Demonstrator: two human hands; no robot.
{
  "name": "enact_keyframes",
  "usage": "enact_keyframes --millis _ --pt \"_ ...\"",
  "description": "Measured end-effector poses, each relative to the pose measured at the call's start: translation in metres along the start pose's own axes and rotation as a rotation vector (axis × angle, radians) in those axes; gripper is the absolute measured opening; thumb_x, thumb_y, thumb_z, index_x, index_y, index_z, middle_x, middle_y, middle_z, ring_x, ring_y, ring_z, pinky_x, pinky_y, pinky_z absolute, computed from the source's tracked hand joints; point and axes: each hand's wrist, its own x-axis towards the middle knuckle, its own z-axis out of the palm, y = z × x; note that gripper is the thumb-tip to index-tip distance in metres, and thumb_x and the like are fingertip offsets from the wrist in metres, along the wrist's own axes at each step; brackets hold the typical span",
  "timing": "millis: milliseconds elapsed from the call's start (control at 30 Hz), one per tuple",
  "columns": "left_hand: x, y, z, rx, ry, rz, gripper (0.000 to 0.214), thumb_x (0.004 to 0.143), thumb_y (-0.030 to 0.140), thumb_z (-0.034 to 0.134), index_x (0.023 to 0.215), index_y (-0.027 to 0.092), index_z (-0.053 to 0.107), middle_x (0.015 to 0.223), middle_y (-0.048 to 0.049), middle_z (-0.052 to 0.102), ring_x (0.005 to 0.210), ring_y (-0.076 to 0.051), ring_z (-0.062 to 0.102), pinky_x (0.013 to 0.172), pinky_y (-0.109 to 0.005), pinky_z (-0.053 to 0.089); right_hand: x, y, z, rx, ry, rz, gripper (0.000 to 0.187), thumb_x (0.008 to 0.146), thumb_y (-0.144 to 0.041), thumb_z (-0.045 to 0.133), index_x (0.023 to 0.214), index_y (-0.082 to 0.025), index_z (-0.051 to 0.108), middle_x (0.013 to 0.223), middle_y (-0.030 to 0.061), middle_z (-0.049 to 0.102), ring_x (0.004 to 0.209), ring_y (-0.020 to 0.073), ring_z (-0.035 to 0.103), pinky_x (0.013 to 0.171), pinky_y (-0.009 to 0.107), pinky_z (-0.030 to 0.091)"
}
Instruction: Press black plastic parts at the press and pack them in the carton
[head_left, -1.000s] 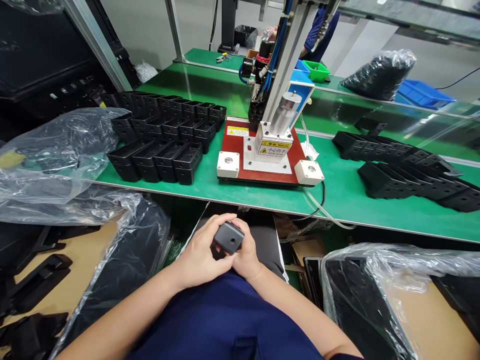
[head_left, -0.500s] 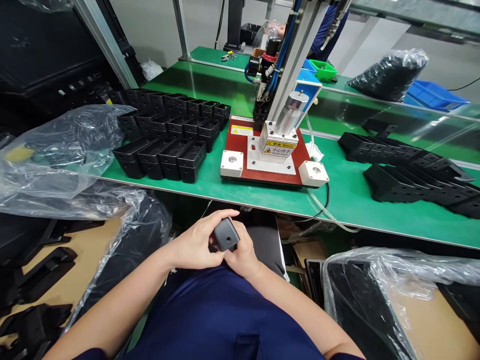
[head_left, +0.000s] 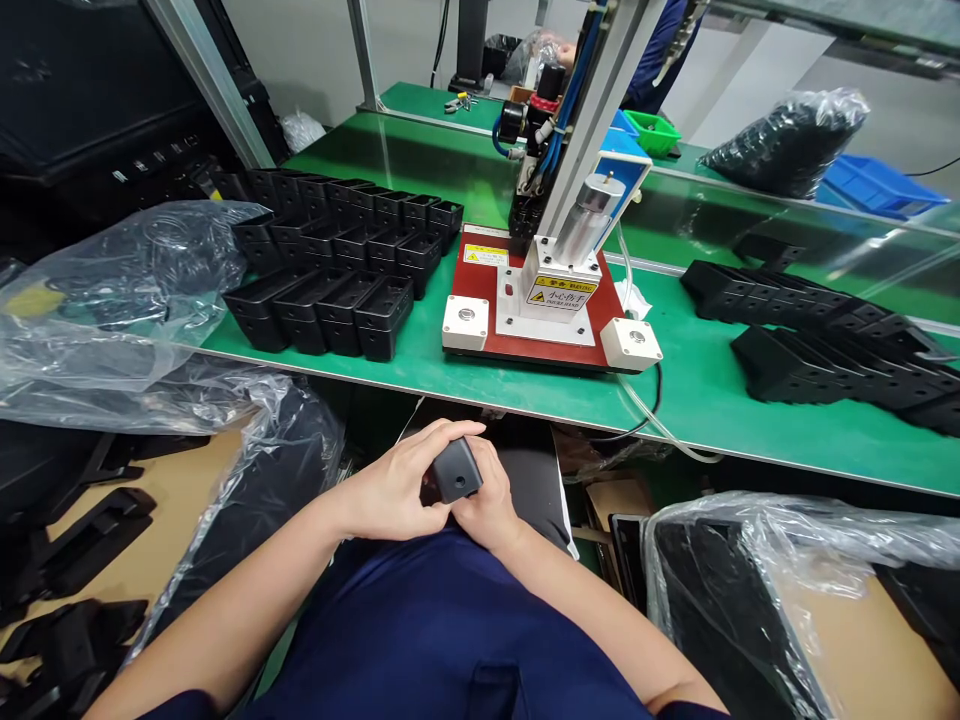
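1. Held low over the lap, below the near edge of the green worktop: a small black plastic housing, gripped between both hands.
2. Left hand curled closed around the housing's left side, fingers wrapped over its top, thumb underneath.
3. Right hand closed against the housing's right and lower side, fingers tucked under it, touching the left hand.
4. Straight ahead on the worktop: a small press with a red base plate, white corner blocks, a yellow warning label and a silver cylinder on a slanted aluminium column.
5. Left of the press: rows of open black trays, packed touching one another.
6. Right of the press, well apart from it: two rows of black moulded parts lying nested.
7. Far left, over the worktop's edge: a crumpled clear plastic bag.
8. Bottom right, beside the knee: a cardboard box lined with plastic film holding dark parts.
9. Far side, behind the press column: another person's blue sleeve, near a green bin.
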Motion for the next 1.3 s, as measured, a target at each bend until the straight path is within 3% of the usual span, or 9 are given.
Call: enact_keyframes --millis 400,700,967,1300 --pt "-0.005 0.000 0.000 -0.010 0.039 0.020 0.081 0.064 0.001 0.052 0.138 0.026 0.035 0.133 -0.0074 0.049 0.121 -0.023 0.051 0.107 -0.036 0.041 0.003 -0.005 -0.008 -0.082 0.030 0.000 0.050 0.077 -0.012 0.053 0.125 -0.022 0.047 0.110 0.0098 0.060 0.101 0.0273 0.057 0.085 0.047 0.050" --pt "-0.017 -0.014 -0.003 -0.090 0.063 -0.137 0.079 0.066 0.001 0.051 0.138 0.028 0.034 0.134 -0.0053 0.050 0.123 -0.021 0.050 0.109 -0.038 0.039 0.005 -0.018 -0.018 -0.362 0.084 -0.067 0.047 0.075 -0.010 0.052 0.120 -0.020 0.053 0.100 0.0059 0.065 0.093 0.0256 0.057 0.084 0.045 0.038" --pt "-0.023 -0.022 -0.005 -0.216 0.059 -0.215 0.070 0.065 0.002 0.051 0.130 0.028 0.041 0.124 -0.0051 0.055 0.113 -0.020 0.056 0.098 -0.033 0.045 0.005 -0.023 -0.019 -0.390 0.128 -0.143 0.048 0.077 -0.006 0.055 0.122 -0.021 0.051 0.103 0.0063 0.067 0.094 0.0243 0.058 0.088 0.048 0.038" --pt "-0.026 -0.025 -0.001 -0.315 0.072 -0.159 0.061 0.073 0.004 0.054 0.127 0.029 0.041 0.124 -0.0032 0.055 0.110 -0.016 0.058 0.097 -0.029 0.046 0.006 -0.023 -0.022 -0.427 0.143 -0.198 0.042 0.075 -0.006 0.054 0.115 -0.021 0.055 0.101 0.0061 0.069 0.092 0.0233 0.059 0.089 0.048 0.037"
